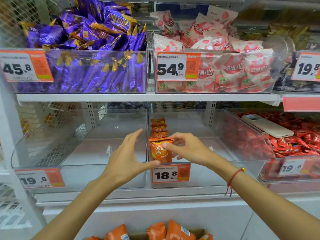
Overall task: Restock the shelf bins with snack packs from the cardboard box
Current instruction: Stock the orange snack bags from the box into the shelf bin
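Observation:
Several orange snack packs [158, 126] stand upright in a row along the left wall of the clear middle bin [207, 177] on the lower shelf, above the 18.8 price tag. My right hand [187, 149] pinches the front pack [159, 154], thumb on its face and fingers curled over its top. My left hand [124, 156] is spread with straight fingers just left of that pack, in front of the wall between the bins, its thumb at the bin's front edge. More orange packs [176, 231] lie in the cardboard box [200, 231] at the bottom edge.
The clear bin [86, 177] to the left holds nothing. To the right, a bin of red packs [294, 144] has a phone [266, 126] lying on its lid. On the upper shelf are bins of purple packs [86, 71] and pink-white packs [225, 71].

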Available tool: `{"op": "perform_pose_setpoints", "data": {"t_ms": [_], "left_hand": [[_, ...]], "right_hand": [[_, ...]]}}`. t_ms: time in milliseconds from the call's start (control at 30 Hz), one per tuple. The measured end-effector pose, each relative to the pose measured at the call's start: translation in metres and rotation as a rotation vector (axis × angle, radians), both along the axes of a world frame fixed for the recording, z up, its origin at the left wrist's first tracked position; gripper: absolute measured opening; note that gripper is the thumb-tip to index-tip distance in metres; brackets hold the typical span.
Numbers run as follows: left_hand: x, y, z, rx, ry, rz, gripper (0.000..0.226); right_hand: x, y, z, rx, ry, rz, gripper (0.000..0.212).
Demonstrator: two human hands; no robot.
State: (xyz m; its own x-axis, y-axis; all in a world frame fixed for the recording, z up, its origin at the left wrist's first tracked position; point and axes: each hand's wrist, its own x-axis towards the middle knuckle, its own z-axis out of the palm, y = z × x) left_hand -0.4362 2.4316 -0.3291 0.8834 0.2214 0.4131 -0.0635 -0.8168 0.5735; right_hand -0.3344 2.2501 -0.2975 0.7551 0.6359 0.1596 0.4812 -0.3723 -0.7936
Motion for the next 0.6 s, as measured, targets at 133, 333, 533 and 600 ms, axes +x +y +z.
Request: {"op": "perform_pose_setpoints", "data": {"t_ms": [133, 333, 533, 600], "left_hand": [[0.004, 0.012, -0.013, -0.190, 0.034, -0.129, 0.104], [0.008, 0.011, -0.016, -0.199, -0.013, -0.180, 0.101], [0.008, 0.012, -0.019, -0.193, -0.048, -0.174, 0.100], [0.008, 0.012, -0.019, -0.193, -0.053, -0.178, 0.099]], "right_hand": [[0.004, 0.004, 0.007, -0.061, 0.142, 0.024, 0.031], [0.008, 0.013, 0.003, -0.110, 0.218, 0.020, 0.019], [0.013, 0.023, -0.008, -0.278, 0.091, -0.021, 0.017], [0.009, 0.019, -0.008, -0.299, 0.048, -0.005, 0.014]]}}
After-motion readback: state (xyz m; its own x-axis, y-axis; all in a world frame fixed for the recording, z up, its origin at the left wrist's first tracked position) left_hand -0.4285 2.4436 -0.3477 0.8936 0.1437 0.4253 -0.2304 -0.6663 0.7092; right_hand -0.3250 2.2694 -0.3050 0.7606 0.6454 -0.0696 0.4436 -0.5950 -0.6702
